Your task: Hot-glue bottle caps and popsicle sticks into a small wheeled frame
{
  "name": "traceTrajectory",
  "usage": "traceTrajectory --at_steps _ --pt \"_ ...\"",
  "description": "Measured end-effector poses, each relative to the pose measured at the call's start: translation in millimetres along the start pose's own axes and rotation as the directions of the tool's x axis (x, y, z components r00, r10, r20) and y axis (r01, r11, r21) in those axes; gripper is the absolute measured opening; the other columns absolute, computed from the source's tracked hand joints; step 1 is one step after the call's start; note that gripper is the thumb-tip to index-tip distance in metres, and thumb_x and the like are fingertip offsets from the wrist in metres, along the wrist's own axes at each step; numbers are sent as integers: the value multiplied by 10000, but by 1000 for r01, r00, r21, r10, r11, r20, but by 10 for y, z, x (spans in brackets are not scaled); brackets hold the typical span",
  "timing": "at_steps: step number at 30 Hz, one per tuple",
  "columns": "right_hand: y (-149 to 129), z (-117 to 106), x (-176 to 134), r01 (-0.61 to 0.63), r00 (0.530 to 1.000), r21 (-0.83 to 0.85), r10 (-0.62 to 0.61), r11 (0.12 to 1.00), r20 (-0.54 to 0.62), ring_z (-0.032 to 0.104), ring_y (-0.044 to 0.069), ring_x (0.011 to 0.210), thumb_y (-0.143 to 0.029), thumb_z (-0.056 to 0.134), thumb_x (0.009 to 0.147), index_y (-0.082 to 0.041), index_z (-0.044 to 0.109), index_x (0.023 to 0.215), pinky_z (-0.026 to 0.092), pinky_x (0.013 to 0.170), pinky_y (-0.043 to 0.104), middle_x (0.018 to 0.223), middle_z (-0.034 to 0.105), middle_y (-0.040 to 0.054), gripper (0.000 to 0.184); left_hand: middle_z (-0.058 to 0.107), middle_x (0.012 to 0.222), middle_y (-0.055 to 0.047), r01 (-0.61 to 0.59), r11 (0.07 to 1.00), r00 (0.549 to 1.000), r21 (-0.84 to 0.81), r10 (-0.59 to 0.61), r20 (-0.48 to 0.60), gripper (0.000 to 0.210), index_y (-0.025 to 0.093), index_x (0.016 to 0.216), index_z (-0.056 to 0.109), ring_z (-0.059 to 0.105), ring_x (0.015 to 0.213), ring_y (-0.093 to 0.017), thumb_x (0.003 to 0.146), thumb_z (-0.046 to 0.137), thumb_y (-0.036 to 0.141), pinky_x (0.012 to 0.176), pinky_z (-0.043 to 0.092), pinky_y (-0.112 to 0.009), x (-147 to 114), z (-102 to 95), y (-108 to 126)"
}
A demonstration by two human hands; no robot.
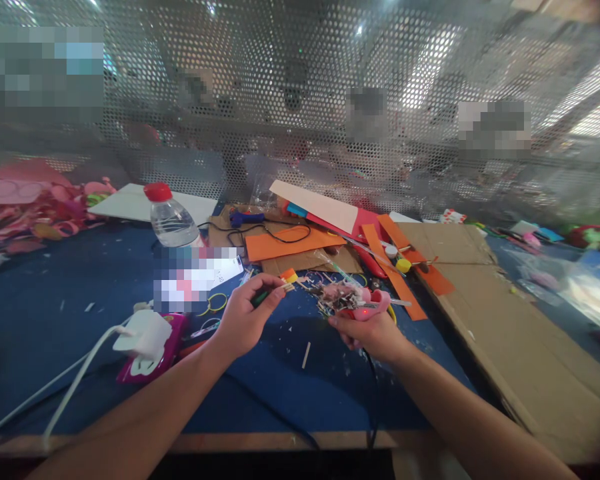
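Observation:
A pink hot glue gun (pixel 373 305) with a small red light is in my right hand (pixel 377 335), whose fingers wrap round its handle. A grey-brown stringy clump (pixel 337 297) covers its front end, which points left. Between thumb and fingertips, my left hand (pixel 253 310) pinches a small piece (pixel 289 277) with pale stick-like ends and an orange and yellow part. Something green shows inside the left palm, mostly hidden. The clump and the small piece are close together; I cannot tell whether they touch. Below them a short pale strip (pixel 307 355) lies on the blue table (pixel 280 397).
To the left are a power strip (pixel 177 327) with a white charger (pixel 143 333), a phone (pixel 230 268) and a water bottle (pixel 173 220). Orange sheets (pixel 295 241) lie behind my hands. Cardboard (pixel 500 327) covers the right side. A perforated metal screen (pixel 290 133) stands behind the table.

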State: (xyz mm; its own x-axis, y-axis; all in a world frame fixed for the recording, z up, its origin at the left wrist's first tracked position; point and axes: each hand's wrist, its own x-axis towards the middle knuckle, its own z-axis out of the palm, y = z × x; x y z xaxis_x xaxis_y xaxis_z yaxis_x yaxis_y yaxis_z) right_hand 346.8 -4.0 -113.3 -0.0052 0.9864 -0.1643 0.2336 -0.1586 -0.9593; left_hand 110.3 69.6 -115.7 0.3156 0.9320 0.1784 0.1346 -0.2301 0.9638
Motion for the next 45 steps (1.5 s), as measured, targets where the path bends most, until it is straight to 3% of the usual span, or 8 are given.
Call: traceTrajectory --at_steps 16,22,28,45 --pt "-14 -6 1 -12 999 -11 12 1000 -34 482 111 400 -407 752 707 -216 535 488 388 394 238 442 539 -4 363 655 783 -14 -20 1000 1000 5 20 8 287 180 987 713 585 697 -150 917 673 456 643 457 -264 -2 -2 -3" --pt "3 -8 6 -32 999 29 32 999 11 484 100 409 -510 798 702 -205 537 518 377 395 224 463 542 -7 441 665 772 -18 -18 1000 1000 -19 18 6 292 174 980 718 590 686 -150 911 685 456 630 460 -258 -1 1 -4" --pt "-23 30 -6 56 996 166 -66 985 60 476 95 410 -619 847 662 -195 628 748 378 377 215 511 540 -47 485 677 773 -22 -8 1000 1000 -15 8 -8 322 170 971 723 595 686 -155 889 699 480 638 461 -261 -2 4 30" --pt "68 17 24 -43 999 82 44 996 -12 465 95 400 -619 853 643 -209 552 556 335 386 227 454 532 -25 516 678 800 -28 -12 999 1000 -41 12 2 303 175 981 722 596 712 -156 910 692 468 649 466 -261 3 3 -8"
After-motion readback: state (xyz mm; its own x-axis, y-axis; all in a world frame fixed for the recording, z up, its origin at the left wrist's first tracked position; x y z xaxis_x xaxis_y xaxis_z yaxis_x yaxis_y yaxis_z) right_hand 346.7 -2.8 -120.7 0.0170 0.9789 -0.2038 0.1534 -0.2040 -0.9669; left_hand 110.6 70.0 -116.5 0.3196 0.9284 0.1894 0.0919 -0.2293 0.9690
